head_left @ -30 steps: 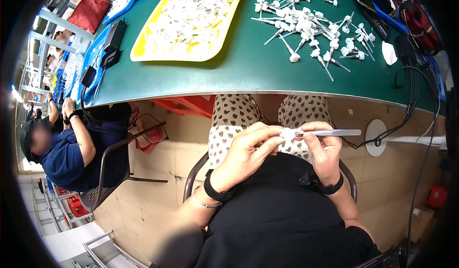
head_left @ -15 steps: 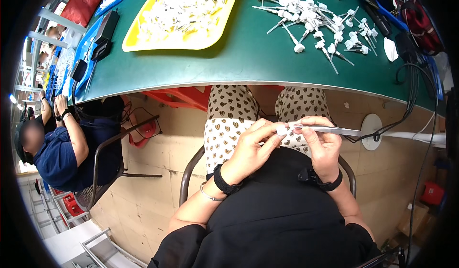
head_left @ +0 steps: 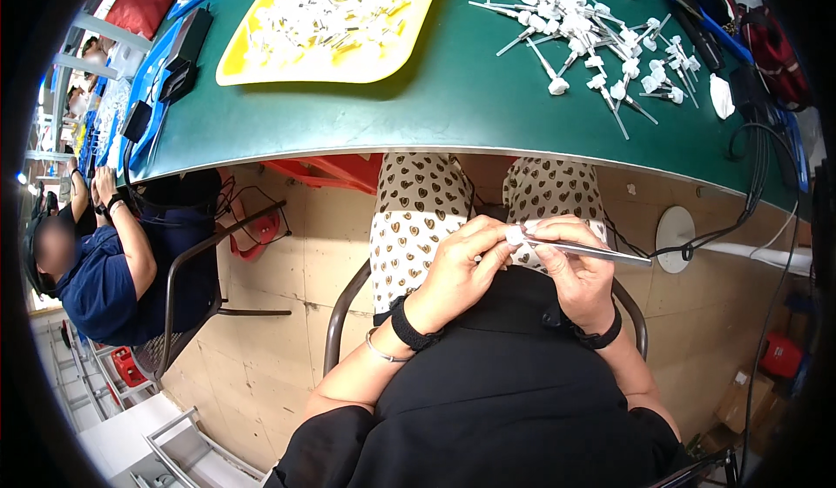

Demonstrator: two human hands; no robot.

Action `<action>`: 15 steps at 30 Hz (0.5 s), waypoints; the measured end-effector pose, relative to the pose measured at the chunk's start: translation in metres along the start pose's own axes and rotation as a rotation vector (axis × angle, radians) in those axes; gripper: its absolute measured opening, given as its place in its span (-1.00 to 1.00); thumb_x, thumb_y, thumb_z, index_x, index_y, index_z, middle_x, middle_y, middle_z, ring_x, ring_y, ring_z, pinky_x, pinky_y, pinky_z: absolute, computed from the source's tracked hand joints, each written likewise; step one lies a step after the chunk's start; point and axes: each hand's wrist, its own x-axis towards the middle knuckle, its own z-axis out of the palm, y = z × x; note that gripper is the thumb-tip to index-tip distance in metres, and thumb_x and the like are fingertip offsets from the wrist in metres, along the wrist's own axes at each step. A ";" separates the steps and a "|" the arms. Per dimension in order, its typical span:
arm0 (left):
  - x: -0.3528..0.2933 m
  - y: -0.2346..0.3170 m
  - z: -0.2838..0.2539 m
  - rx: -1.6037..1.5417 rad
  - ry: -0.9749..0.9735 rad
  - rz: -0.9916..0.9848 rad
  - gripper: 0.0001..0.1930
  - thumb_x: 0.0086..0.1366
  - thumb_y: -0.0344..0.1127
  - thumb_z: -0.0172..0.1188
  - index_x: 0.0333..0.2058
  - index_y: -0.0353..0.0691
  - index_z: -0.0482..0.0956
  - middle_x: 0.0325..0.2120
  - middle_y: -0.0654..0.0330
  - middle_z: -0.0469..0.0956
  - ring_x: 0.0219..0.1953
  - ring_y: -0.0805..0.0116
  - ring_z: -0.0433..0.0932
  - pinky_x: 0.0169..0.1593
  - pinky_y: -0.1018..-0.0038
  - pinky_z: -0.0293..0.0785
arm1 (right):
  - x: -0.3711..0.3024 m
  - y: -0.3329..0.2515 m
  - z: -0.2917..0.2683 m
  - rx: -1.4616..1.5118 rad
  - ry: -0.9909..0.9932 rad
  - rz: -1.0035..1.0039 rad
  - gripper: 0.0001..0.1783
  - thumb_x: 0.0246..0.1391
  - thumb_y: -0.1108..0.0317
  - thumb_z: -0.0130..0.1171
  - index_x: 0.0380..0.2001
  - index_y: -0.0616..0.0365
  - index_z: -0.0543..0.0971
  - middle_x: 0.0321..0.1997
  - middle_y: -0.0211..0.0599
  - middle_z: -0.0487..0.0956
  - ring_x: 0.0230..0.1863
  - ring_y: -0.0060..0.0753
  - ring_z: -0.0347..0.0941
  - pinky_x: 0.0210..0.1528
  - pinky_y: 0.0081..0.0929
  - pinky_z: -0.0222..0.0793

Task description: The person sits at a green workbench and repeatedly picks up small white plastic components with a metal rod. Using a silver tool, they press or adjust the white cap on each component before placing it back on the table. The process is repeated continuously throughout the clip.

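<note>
Above my lap, my left hand (head_left: pixel 466 266) is closed in a pinch on a small white plastic part (head_left: pixel 515 236). My right hand (head_left: pixel 579 270) grips a pair of metal tweezers (head_left: pixel 601 251), whose wide end sticks out to the right. The tips of the tweezers meet the white part between my two hands; fingers hide the exact contact. On the green table beyond lies a loose pile of white-headed pieces with thin stems (head_left: pixel 579 31). A yellow tray (head_left: pixel 348 74) to its left is heaped with similar small white pieces.
The table's front edge (head_left: pixel 435 151) runs between my hands and the pile. A crumpled white item (head_left: pixel 721 96) and black cables (head_left: pixel 758 175) are at the right. A person in dark blue (head_left: pixel 104 283) sits at the left, near blue trays (head_left: pixel 157 96).
The tweezers have swung slightly, their wide end now lower and their tips closer against the white part. My hands stay close together. The view has shifted a little.
</note>
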 end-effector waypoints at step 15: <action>-0.001 -0.004 0.000 0.007 -0.067 0.039 -0.81 0.27 -0.60 0.24 -0.14 -0.35 0.64 -0.37 0.12 0.56 -0.40 0.31 0.59 -0.32 0.44 0.53 | 0.005 0.002 0.001 -0.043 -0.042 -0.060 -0.92 0.16 0.51 0.28 -0.28 0.28 0.64 -0.28 -0.19 0.67 -0.26 -0.27 0.56 -0.18 -0.40 0.48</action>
